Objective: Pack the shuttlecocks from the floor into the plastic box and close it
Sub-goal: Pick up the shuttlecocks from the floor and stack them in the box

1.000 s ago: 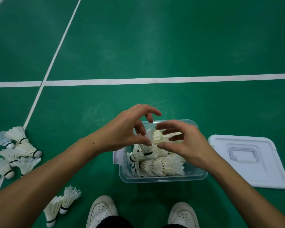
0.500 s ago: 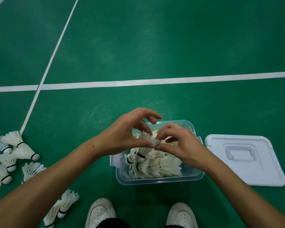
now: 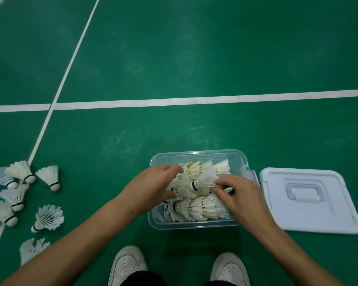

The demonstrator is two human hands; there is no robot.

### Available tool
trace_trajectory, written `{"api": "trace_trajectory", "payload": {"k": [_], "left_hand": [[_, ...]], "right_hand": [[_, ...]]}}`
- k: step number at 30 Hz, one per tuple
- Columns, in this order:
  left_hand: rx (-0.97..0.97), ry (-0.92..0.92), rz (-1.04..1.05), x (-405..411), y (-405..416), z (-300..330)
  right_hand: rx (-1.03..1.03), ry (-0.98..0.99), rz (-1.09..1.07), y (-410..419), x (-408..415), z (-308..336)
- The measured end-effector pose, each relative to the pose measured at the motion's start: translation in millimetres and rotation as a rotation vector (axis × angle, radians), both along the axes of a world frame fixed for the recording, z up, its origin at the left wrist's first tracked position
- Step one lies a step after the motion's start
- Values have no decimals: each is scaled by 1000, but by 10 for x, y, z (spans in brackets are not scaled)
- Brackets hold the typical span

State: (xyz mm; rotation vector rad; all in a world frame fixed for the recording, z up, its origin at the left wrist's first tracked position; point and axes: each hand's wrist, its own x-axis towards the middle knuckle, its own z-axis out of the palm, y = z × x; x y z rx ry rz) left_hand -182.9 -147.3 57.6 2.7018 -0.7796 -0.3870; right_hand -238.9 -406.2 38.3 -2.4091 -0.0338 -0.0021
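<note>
A clear plastic box (image 3: 196,225) stands on the green floor, filled with several white shuttlecocks (image 3: 203,208). My left hand (image 3: 151,187) reaches into the box's left side, fingers pressed on the pile. My right hand (image 3: 238,193) is over the right side, fingertips pinching the feathers of a top shuttlecock (image 3: 203,180) that lies on the pile. The white lid (image 3: 310,201) lies flat on the floor to the right of the box. Several loose shuttlecocks (image 3: 48,178) lie on the floor at the left.
My two white shoes (image 3: 128,265) stand just below the box. White court lines (image 3: 194,100) cross the floor beyond the box and run diagonally past the loose shuttlecocks. Open green floor stretches ahead.
Both hands have dropped from above the box down into it, setting the shuttlecock onto the pile. The camera has shifted, so the box sits slightly lower and to the right.
</note>
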Motion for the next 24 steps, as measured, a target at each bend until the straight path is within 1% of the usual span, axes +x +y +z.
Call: {"api": "trace_trajectory", "payload": {"k": [2, 5, 8, 13, 17, 20, 24], "left_hand": [[28, -2, -5, -10, -82, -77], [0, 21, 29, -14, -158, -163], [-33, 45, 56, -6, -193, -206], [-81, 58, 73, 9, -213, -197], [-165, 73, 108, -31, -118, -124], [-318, 98, 177, -46, -4, 30], [-519, 44, 298, -9, 217, 337]], "right_hand": [[-68, 32, 21, 38, 0, -9], [-123, 120, 94, 77, 29, -39], [-51, 221, 149, 125, 98, -109], [-23, 356, 154, 147, 214, -133], [129, 439, 192, 21, 179, 48], [131, 375, 146, -69, 194, 245], [92, 212, 99, 12, 315, 525]]}}
